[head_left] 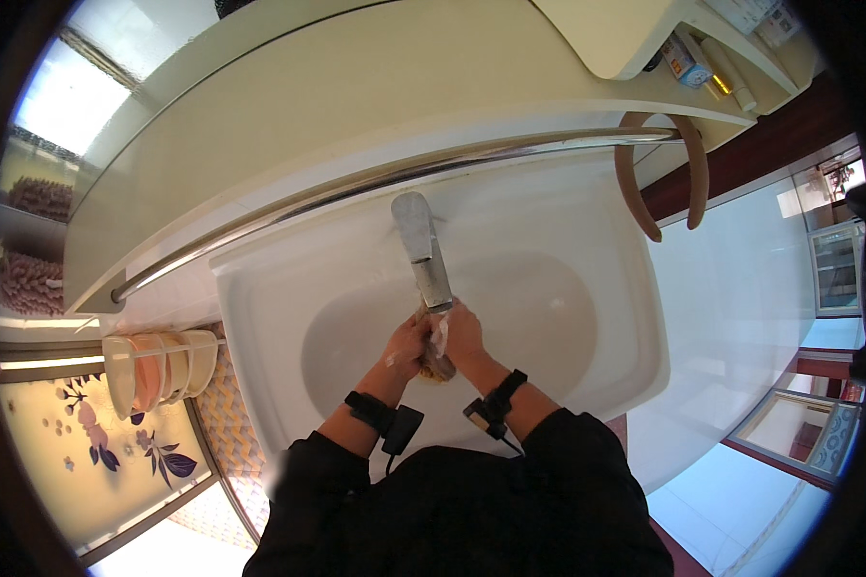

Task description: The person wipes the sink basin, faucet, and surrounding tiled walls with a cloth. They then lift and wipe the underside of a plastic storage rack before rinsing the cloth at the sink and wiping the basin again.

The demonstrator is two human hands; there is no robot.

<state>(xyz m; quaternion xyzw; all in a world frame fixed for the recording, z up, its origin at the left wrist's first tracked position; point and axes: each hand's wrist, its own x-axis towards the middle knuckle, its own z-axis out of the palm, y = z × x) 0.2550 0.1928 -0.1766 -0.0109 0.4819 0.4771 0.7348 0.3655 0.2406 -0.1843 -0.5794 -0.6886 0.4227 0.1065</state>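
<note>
Both hands are together low in the white ceramic washbasin (pixel 548 346), directly beneath the spout of the chrome faucet (pixel 422 245). Between them is a crumpled, wet-looking brownish-yellow cloth (pixel 439 369), partly covered by the fingers. My left hand (pixel 406 348) grips it from the left, with a patch of white foam near the wrist. My right hand (pixel 465 337) closes on it from the right. A whitish streak, water or suds, shows between the hands; I cannot tell which. The fingertips are largely hidden under the spout.
A chrome towel bar (pixel 375 175) spans behind the basin, with a brown U-shaped band (pixel 626 180) hanging at its right end. Above it, a cabinet shelf holds a small box (pixel 685 61) and a tube (pixel 729 72). Several plastic washbowls (pixel 151 368) sit in a rack at left.
</note>
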